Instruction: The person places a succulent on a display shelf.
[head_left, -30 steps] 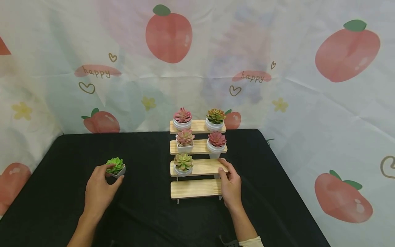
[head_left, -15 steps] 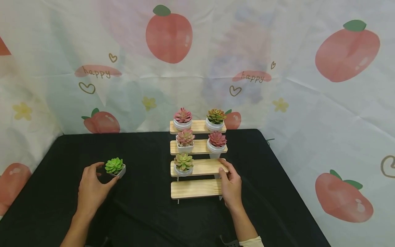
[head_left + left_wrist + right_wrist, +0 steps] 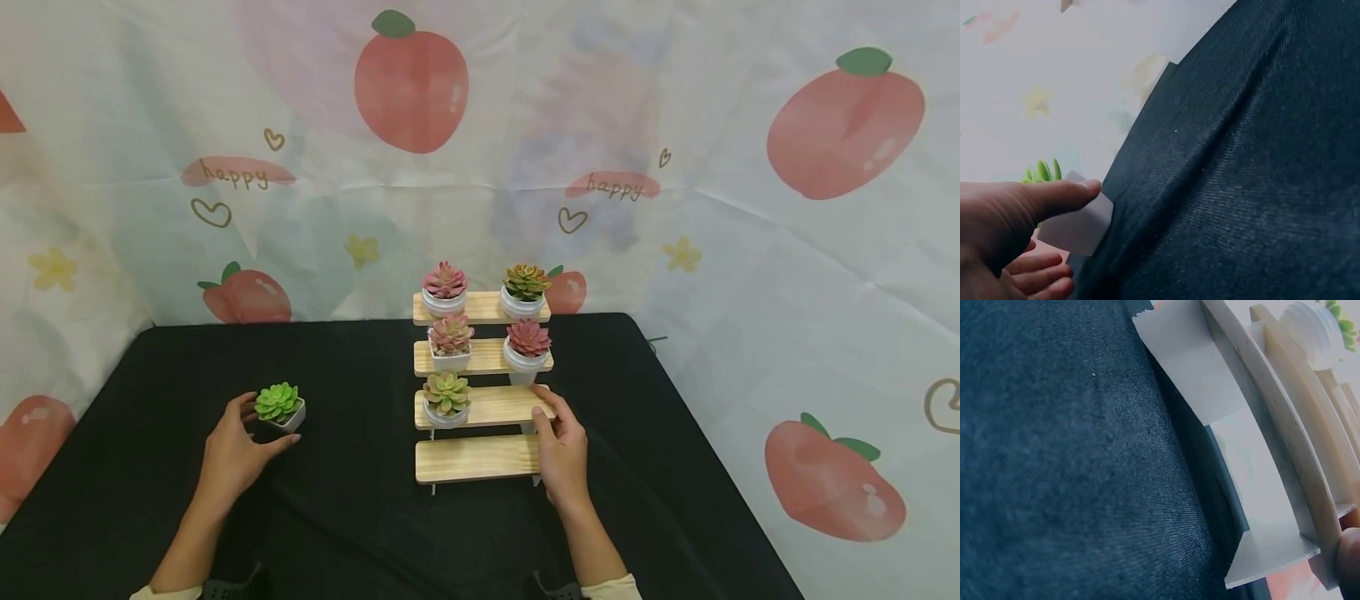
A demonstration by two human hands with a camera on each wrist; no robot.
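Observation:
My left hand (image 3: pixel 234 454) is beside a small bright green succulent (image 3: pixel 277 402) in a white angular pot (image 3: pixel 291 418) on the black cloth. Its fingers reach along the pot's left side and its thumb lies near the front corner, the two spread apart. In the left wrist view the thumb (image 3: pixel 1072 195) overlaps the white pot (image 3: pixel 1082 228), and the other fingers extend loosely below. My right hand (image 3: pixel 561 450) grips the right end of a tiered wooden plant stand (image 3: pixel 480 458), around the lower two steps. In the right wrist view only fingertips (image 3: pixel 1350 553) show at the stand's end.
Potted succulents stand on the upper steps: a pink one (image 3: pixel 445 282) and a reddish-green one (image 3: pixel 525 283) on top, two pinkish ones below, and a pale green one (image 3: pixel 447 395) on the third step. A printed curtain (image 3: pixel 480 100) hangs behind the black-covered table (image 3: pixel 360 533).
My left hand's fingers have come off the succulent and moved left, then shifted slightly back toward the pot. The right hand and the stand have stayed put.

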